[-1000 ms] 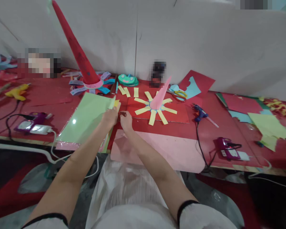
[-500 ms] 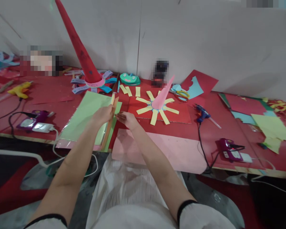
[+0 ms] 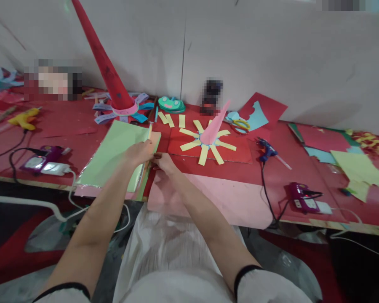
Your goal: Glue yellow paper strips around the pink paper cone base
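Note:
A stack of coloured paper (image 3: 113, 147), light green on top in a clear sleeve, lies on the red table. My left hand (image 3: 141, 152) rests at the right edge of this stack, its fingers closed on the sheet edges. Right beside it, my right hand (image 3: 162, 162) has its fingers bent together at the orange paper (image 3: 156, 139); what they pinch is too small to make out. A pink sheet (image 3: 221, 200) lies under my right forearm. Beyond it, a pink cone (image 3: 211, 132) stands amid yellow strips on a red board (image 3: 243, 153).
A tall red cone (image 3: 110, 80) stands at the back left. Glue guns (image 3: 267, 149) with cords, yellow-handled scissors (image 3: 241, 124), purple power strips (image 3: 303, 198) and paper scraps (image 3: 350, 164) lie around the table. A white cable hangs at the front left.
The orange sheet's edge has spread out to the right over the green one. My right hand has shifted slightly left and down, closer to my left hand.

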Tool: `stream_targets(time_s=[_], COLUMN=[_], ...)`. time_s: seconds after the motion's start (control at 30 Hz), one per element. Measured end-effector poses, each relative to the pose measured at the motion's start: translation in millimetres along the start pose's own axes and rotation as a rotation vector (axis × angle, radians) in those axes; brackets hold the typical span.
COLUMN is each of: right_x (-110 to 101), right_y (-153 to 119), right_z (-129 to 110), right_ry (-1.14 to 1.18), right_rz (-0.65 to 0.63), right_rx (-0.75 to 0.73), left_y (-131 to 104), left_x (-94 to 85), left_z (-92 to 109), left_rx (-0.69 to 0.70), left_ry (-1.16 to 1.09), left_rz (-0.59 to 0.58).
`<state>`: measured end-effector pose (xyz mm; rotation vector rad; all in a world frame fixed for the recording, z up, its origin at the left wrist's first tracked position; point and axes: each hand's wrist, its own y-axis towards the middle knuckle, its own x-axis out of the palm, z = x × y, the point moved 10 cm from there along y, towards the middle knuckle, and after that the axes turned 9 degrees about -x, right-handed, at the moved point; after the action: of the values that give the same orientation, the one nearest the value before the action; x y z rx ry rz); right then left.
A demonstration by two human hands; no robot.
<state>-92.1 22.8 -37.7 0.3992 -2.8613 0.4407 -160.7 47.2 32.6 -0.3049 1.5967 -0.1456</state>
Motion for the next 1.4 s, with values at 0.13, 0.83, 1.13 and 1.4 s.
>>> stream_targets(time_s=[0.13,0.83,1.13,1.4], right_x=[-3,-7,-7,-7], right_y=[2,10,7,6], right_z=[6,0,-6,-9], right_ry=[-0.025,-0.594,-0.63,-0.646], right_rz=[0.032,0.151,0.163,0.151], right_rx=[0.016,-0.14,-0.198,-0.205], left_y=[-3,-8,-9,-6], left_x=[-2.7,-6.4,-6.0,-3.7], left_z=[6,8,5,6], left_rx=[-0.033,-0.122,-0.15,-0.127], left_ry=[0.012,-0.033,-0.068,-0.056], left_rz=[0.017,0.077,0.033,0.014])
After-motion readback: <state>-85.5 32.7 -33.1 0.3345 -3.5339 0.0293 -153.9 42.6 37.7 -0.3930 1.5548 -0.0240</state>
